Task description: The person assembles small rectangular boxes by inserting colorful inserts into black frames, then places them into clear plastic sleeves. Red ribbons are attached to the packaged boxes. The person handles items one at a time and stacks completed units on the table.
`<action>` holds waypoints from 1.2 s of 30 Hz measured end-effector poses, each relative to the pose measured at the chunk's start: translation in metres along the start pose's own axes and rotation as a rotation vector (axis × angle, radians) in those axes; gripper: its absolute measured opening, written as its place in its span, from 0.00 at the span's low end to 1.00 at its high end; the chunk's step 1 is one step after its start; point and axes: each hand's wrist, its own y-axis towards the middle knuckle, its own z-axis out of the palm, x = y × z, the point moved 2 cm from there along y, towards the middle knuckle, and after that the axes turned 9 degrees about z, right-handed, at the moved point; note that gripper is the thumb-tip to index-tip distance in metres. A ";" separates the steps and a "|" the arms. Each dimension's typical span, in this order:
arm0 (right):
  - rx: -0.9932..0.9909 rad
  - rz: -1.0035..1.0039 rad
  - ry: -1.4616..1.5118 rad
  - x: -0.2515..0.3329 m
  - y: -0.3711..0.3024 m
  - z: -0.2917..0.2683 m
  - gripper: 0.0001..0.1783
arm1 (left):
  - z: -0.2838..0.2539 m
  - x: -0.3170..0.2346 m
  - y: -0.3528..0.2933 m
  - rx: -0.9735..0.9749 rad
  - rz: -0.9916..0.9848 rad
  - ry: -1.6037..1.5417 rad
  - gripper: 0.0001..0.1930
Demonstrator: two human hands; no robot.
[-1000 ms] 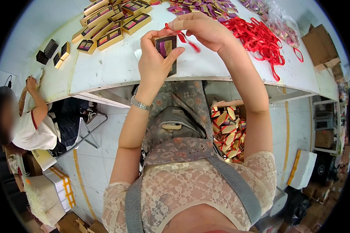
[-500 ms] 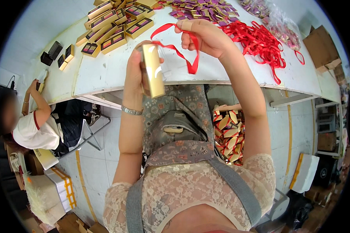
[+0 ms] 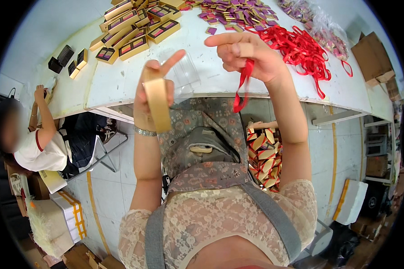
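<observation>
Gold-coloured, the box (image 3: 158,107) is gripped by the left hand (image 3: 142,95), one finger extended, its long axis pointed toward the body; apart to the right, red ribbon (image 3: 243,85) is held by the right hand's (image 3: 256,56) curled fingers, index outstretched.

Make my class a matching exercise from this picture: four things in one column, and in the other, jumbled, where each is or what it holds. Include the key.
1. Left hand
2. Right hand
3. Tangled heap of shiny red ribbons
4. Gold boxes with red bands

A. On the white table, toward its right
B. Holding a slim gold rectangular box
C. Lower than the tabletop, right of the patterned grey apron
D. Holding a narrow red ribbon

Pairs: 1-B; 2-D; 3-A; 4-C
</observation>
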 end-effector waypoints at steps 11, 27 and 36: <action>-0.615 -0.167 -0.445 -0.005 0.023 0.005 0.17 | 0.040 0.043 0.009 0.263 -0.259 0.746 0.36; 0.135 0.150 -0.258 -0.001 -0.005 -0.019 0.13 | -0.003 -0.007 -0.010 -0.026 -0.006 0.118 0.44; -0.010 -0.137 0.093 -0.017 0.000 -0.021 0.16 | -0.013 -0.008 -0.026 -0.205 -0.048 0.220 0.41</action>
